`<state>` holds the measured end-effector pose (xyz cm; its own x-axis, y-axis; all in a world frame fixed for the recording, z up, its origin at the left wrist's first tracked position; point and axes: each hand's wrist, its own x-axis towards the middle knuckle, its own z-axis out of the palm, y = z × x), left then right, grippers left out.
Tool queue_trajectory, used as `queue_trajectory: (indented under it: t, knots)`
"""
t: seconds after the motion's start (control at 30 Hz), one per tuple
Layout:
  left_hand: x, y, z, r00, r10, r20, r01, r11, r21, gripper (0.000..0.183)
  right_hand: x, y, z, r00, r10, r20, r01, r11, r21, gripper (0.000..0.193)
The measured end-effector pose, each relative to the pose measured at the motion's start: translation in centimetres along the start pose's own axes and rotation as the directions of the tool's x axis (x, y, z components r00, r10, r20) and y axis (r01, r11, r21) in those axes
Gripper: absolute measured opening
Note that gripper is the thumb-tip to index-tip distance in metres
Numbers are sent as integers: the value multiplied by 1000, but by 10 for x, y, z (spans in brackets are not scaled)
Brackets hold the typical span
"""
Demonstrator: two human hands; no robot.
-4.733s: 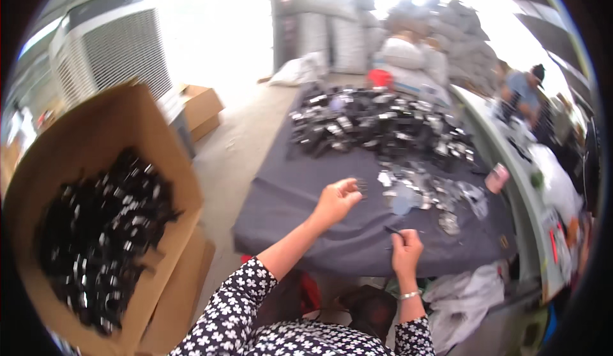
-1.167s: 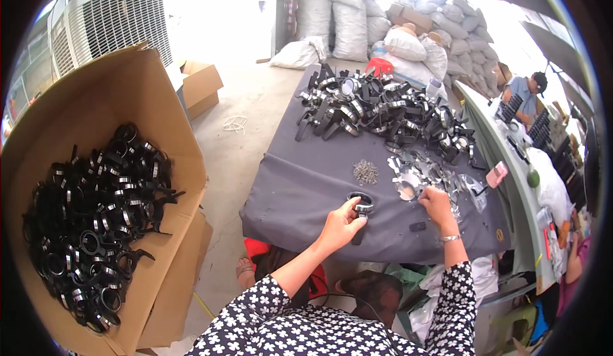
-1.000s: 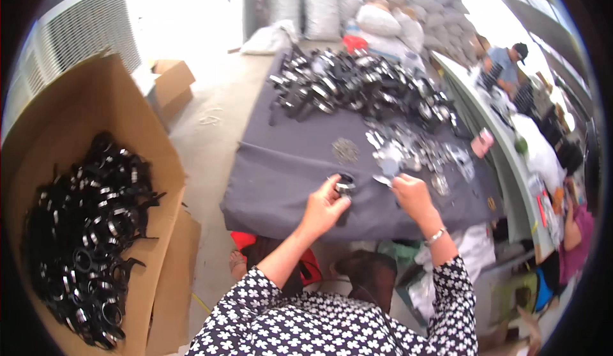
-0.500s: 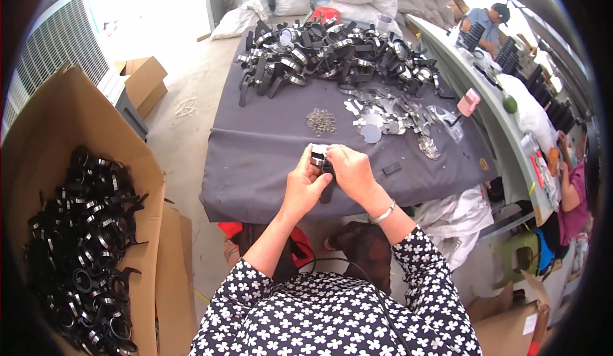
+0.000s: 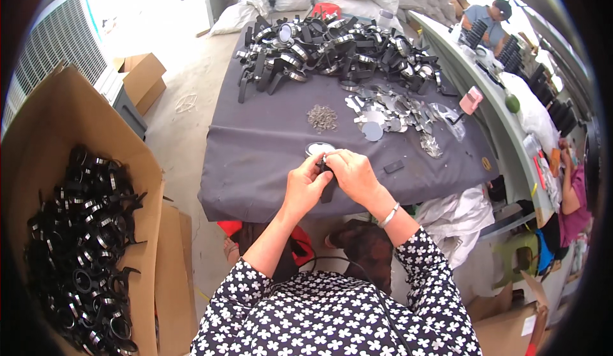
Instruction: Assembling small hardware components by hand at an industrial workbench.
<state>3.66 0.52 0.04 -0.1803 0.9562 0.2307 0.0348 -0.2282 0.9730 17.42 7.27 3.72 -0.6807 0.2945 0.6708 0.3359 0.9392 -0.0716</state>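
1. Over the near half of the grey cloth (image 5: 255, 164), the ring piece (image 5: 319, 148) is up between both hands, a pale face in its rim, a dark stem (image 5: 328, 193) pointing back toward the wearer.
2. Left hand (image 5: 305, 187) presses thumb and fingers against its near side; right hand (image 5: 353, 176) pinches close beside, exact fingertip contact hidden.
3. Progress: this one looks partway along, its ring filled, though nothing shows whether it's secured.
4. Plenty left, judging by the heap (image 5: 345, 53) of black-and-silver rings, the shiny flat plates (image 5: 372, 131) and the pile of gritty little bits (image 5: 322, 118).
5. Off left, the cardboard box (image 5: 128, 158) brims with similar rings (image 5: 89, 241); finished or not, no telling.
6. Textures: wrinkled cloth, glossy hoops, stiff brown card, a crinkly clear bag (image 5: 454, 126) by the plates.
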Motion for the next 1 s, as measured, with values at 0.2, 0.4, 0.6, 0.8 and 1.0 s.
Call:
queue_trajectory:
  t: [0.2, 0.4, 0.6, 0.8, 1.0]
  knots:
    - [4, -14, 3, 985, 53, -164, -43, 997, 64, 22, 1, 0, 1, 998, 6, -68, -2, 998, 68, 12]
    - [3, -4, 5, 990, -25, -141, 33, 998, 55, 19, 17, 50, 1, 904, 427, -26, -410, 881, 235, 9]
    - [3, -1, 9, 990, -45, -137, 48, 999, 23, 18, 24, 114, 42, 827, 562, 37, -563, 826, 26, 11]
    - [1, 0, 5, 988, -42, -145, 44, 999, 12, 18, 37, 112, 42, 797, 537, 277, -535, 840, -90, 8]
    - [2, -2, 6, 988, -7, -157, 10, 1000, 18, 18, 34, 120, 41, 828, 478, 293, -486, 873, -49, 12]
